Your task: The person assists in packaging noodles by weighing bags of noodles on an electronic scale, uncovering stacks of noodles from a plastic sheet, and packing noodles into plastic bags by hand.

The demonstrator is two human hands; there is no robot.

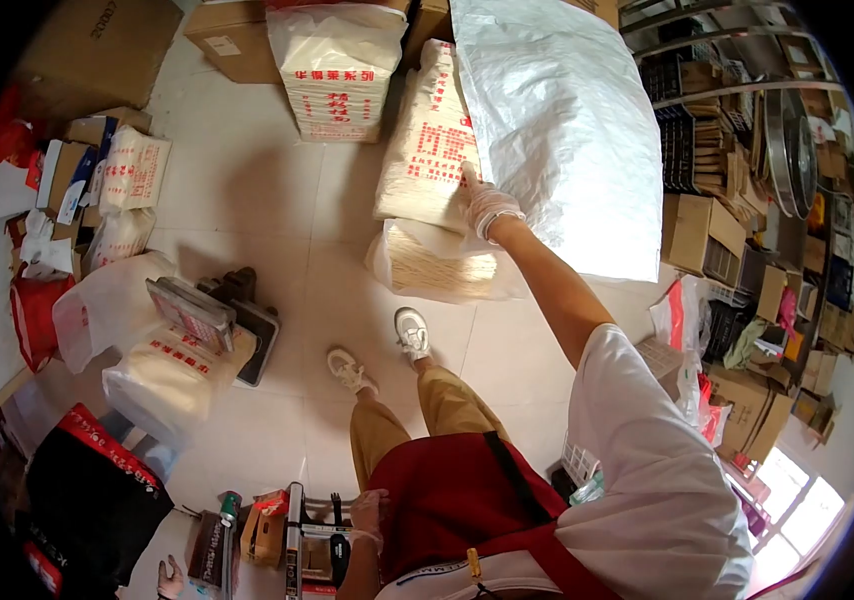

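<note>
My right hand [492, 207], in a clear plastic glove, is at the lower right edge of a clear bag of pale noodle-like sticks with red print [429, 150]. One finger points along the bag, and the others seem curled on its plastic. A large white woven sack [567, 130] lies right beside this hand. Just below is another clear bag of pale sticks [432, 270]. My left hand [370, 515], also gloved, hangs low beside my red apron [447, 480], near a metal frame [297, 530]; its fingers are too blurred to make out.
Another printed bag [337, 80] stands at the back. On the left are a scale [197, 310], a wrapped bag [172, 375] and a black bag [97, 500]. Shelves with cartons [702, 235] line the right. Another person's hand [170, 578] shows at the lower left.
</note>
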